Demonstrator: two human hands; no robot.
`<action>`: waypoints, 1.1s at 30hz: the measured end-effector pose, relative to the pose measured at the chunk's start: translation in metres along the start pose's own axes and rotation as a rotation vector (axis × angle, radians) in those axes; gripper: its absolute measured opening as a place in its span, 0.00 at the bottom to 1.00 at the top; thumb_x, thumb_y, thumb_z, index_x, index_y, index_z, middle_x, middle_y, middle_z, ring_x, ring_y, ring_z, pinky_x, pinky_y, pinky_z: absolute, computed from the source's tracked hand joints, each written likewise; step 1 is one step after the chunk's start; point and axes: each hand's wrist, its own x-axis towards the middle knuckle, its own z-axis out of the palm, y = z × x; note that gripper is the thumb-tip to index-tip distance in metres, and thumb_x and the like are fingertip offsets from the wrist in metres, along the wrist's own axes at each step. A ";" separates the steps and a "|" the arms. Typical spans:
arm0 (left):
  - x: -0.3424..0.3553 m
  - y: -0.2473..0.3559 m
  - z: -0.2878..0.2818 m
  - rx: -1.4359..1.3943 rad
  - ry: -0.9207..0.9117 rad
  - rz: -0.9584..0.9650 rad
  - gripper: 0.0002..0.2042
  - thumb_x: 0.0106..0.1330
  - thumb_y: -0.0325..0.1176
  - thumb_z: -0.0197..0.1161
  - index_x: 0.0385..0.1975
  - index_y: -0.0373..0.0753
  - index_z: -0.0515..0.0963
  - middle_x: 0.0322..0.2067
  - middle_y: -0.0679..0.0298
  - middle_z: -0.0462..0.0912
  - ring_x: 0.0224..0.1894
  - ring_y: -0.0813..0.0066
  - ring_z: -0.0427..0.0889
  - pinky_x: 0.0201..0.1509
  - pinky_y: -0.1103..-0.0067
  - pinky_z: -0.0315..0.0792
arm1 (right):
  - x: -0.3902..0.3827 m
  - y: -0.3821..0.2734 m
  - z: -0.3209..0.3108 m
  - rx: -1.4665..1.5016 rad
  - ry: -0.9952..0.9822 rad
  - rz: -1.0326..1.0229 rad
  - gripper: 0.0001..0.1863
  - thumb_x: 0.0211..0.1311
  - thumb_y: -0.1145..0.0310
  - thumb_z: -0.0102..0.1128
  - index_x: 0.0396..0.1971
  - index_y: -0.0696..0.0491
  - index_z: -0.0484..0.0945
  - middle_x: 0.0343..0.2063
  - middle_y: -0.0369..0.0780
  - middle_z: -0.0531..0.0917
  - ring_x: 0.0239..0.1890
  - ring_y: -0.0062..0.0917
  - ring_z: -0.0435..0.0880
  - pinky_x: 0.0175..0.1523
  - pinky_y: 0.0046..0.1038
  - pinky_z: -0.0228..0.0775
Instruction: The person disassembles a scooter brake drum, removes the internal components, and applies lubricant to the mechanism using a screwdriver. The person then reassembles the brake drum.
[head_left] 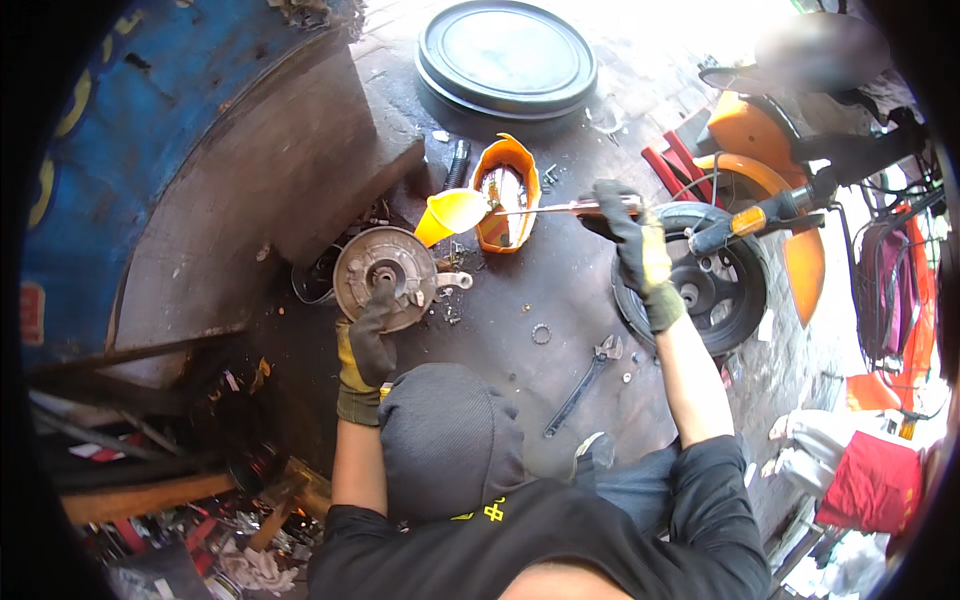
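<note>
My left hand, in a yellow and dark glove, grips the lower edge of a round metal brake plate, a finger reaching its centre hole. A short lever arm sticks out at the plate's right. My right hand, gloved alike, is closed around the reddish handle of a screwdriver. The screwdriver points left, its tip over a cut-open orange container with dark liquid inside. Close to that tip, a yellow funnel-like cup leans between the container and the plate.
An adjustable wrench and a small ring lie on the dark floor. A black-tyred wheel is at the right beside orange motorbike parts. A large round black lid sits at the far side. A metal panel stands left.
</note>
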 end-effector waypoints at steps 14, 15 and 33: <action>0.065 0.001 0.040 -0.346 -0.137 -0.605 0.25 0.85 0.33 0.51 0.75 0.23 0.68 0.76 0.54 0.70 0.79 0.65 0.67 0.86 0.69 0.57 | 0.030 0.099 0.031 -0.208 -0.089 -0.122 0.09 0.77 0.65 0.70 0.49 0.53 0.86 0.41 0.30 0.88 0.44 0.12 0.83 0.54 0.21 0.77; 0.068 0.006 0.042 -0.313 -0.138 -0.602 0.25 0.85 0.32 0.51 0.75 0.24 0.68 0.77 0.54 0.69 0.80 0.65 0.67 0.85 0.69 0.57 | 0.035 0.101 0.026 -0.179 -0.101 -0.130 0.09 0.77 0.66 0.70 0.50 0.52 0.86 0.40 0.30 0.88 0.44 0.11 0.83 0.54 0.20 0.76; 0.086 0.052 0.106 0.015 0.159 -0.626 0.23 0.78 0.48 0.69 0.62 0.37 0.82 0.48 0.68 0.89 0.47 0.80 0.87 0.45 0.79 0.81 | 0.060 0.123 -0.002 -0.049 -0.008 0.087 0.20 0.74 0.55 0.73 0.53 0.55 0.83 0.42 0.37 0.91 0.43 0.21 0.90 0.51 0.26 0.85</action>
